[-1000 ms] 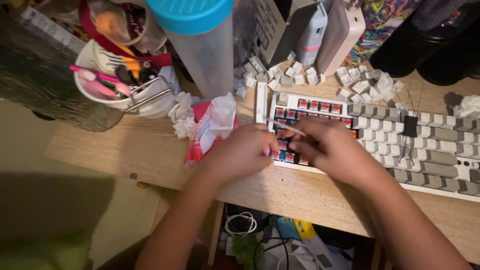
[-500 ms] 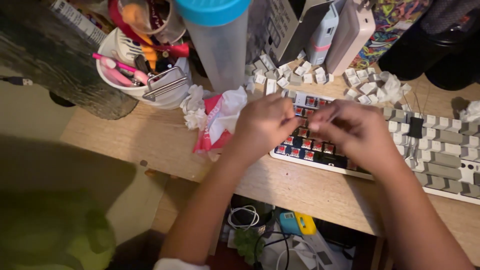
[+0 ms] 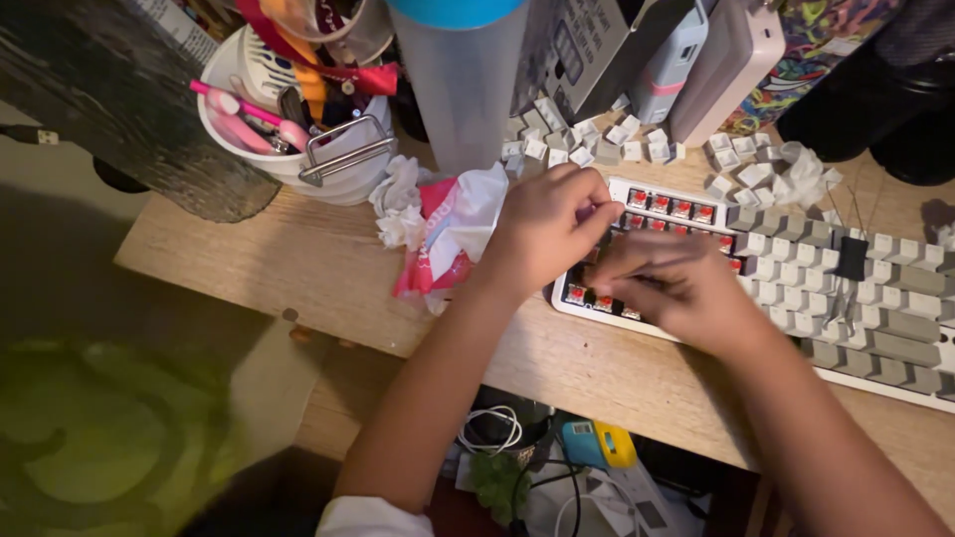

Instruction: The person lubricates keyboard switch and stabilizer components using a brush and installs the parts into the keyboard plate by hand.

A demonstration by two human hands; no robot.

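While my left hand [image 3: 545,227] curls over the keyboard's [image 3: 875,298] bare left end, fingertips pinched together near the red switches [image 3: 668,206], my right hand [image 3: 676,283] lies beside it, fingers blurred (grip unclear). Loose keycaps [image 3: 587,144] sit behind; crumpled wrapper [image 3: 448,234] left.

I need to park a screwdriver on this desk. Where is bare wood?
Bare wood lies left of the crumpled wrapper, below the white tub, and along the desk front edge beneath the keyboard. Behind the keyboard, loose keycaps crowd it.
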